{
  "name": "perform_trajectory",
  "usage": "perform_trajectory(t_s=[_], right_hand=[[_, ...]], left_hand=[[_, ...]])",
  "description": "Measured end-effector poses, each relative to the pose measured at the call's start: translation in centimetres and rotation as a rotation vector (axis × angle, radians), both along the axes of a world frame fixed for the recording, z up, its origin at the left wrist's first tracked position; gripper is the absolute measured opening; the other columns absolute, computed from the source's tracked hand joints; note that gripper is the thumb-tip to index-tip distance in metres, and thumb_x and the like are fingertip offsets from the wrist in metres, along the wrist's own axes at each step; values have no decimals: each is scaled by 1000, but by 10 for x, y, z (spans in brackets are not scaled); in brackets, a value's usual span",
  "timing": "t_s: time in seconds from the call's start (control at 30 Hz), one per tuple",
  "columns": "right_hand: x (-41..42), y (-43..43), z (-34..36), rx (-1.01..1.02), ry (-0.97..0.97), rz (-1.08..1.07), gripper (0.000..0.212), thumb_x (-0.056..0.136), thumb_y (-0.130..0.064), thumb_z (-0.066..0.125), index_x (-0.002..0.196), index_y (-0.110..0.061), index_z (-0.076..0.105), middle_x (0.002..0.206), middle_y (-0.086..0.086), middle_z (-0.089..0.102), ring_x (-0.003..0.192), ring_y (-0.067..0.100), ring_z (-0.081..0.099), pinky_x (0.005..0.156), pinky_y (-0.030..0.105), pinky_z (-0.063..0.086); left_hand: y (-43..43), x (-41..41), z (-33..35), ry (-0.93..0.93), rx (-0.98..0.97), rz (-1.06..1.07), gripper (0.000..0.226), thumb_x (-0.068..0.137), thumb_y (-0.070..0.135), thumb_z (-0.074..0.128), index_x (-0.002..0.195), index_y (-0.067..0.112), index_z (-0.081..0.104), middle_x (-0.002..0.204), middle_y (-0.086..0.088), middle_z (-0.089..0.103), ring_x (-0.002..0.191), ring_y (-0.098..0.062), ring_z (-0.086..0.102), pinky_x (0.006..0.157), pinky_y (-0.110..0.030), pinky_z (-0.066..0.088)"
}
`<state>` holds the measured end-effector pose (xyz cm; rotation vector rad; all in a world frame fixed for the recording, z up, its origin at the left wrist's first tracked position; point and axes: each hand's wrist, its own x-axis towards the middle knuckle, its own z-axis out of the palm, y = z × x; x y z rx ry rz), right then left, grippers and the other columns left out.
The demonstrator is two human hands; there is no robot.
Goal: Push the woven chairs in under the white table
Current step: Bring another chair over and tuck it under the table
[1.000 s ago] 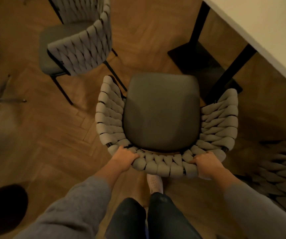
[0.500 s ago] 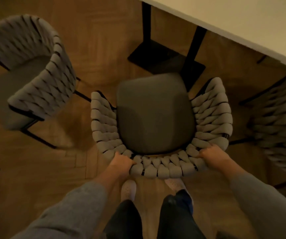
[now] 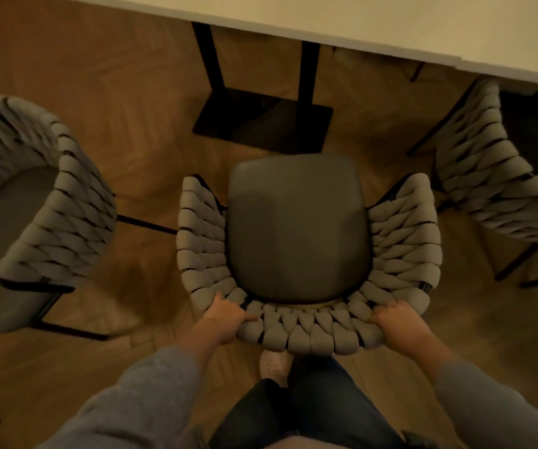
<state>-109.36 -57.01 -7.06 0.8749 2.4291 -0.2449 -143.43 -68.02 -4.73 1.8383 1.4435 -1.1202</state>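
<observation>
Left hand [image 3: 226,320] and right hand [image 3: 399,323] on backrest of woven chair [image 3: 297,228]

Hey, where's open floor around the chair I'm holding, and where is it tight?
Bare floor lies left of the black table base, between it and the left chair, and in the strip between the left chair and the held chair. Tight: the seat front is near the base, and the right chair stands close beside its arm.

Middle woven chair [image 3: 297,228] (dark seat) stands upright facing the white table [image 3: 391,21]; left chair [image 3: 66,222] and right chair [image 3: 494,196] flank it.
</observation>
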Motion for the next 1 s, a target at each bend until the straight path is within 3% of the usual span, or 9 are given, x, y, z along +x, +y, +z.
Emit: perform_trajectory(t_s=[0.07, 0.13, 0.27, 0.4, 0.7, 0.83, 1.0], right_hand=[[-6, 10, 3, 1, -7, -34, 26, 85, -29, 66, 110, -34, 69, 106, -6, 68, 103, 18, 63, 85, 31, 45], [-10, 23, -3, -29, -75, -26, 30, 94, -29, 52, 122, -35, 62, 118, -6, 64, 113, 18, 57, 93, 32, 41], [-29, 61, -9, -12, -63, -80, 27, 94, -33, 49, 117, -34, 63, 118, -7, 63, 110, 16, 56, 95, 32, 42], [-48, 106, -12, 10, -39, -113, 29, 95, -36, 47, 122, -34, 58, 124, -7, 57, 117, 16, 49, 98, 31, 34], [-85, 234, -12, 4, -7, -144, 29, 95, -29, 49, 122, -30, 60, 119, -2, 62, 112, 21, 54, 91, 31, 37], [-104, 265, -20, 2, -70, -165, 27, 95, -29, 49, 119, -31, 60, 114, -4, 63, 103, 20, 56, 88, 33, 43], [-129, 290, -27, -10, -122, -180, 29, 96, -25, 46, 122, -27, 58, 115, -1, 61, 103, 20, 55, 85, 33, 41]], left_hand=[[15, -7, 2, -5, 18, -14, 56, 102, 19, 43, 152, 39, 24, 145, -8, 46, 135, -33, 39, 113, -57, 19], [34, -14, 3, -1, 35, -29, 55, 103, 19, 42, 151, 39, 26, 144, -8, 46, 133, -31, 40, 112, -56, 21], [86, -36, 2, 31, 44, -58, 50, 102, 22, 42, 149, 36, 33, 143, -6, 47, 132, -30, 42, 113, -54, 23], [146, -53, 6, 37, 48, -92, 51, 102, 24, 42, 149, 37, 30, 149, -6, 38, 137, -30, 35, 114, -53, 21], [285, -91, 12, 83, 52, -131, 48, 103, 24, 41, 150, 33, 31, 150, -8, 39, 136, -31, 37, 112, -51, 25], [327, -111, 20, 86, 30, -167, 52, 104, 22, 40, 152, 36, 26, 150, -10, 37, 138, -33, 34, 114, -51, 21], [364, -142, 15, 96, 45, -226, 53, 103, 22, 41, 151, 38, 26, 149, -8, 41, 136, -32, 38, 114, -54, 22]])
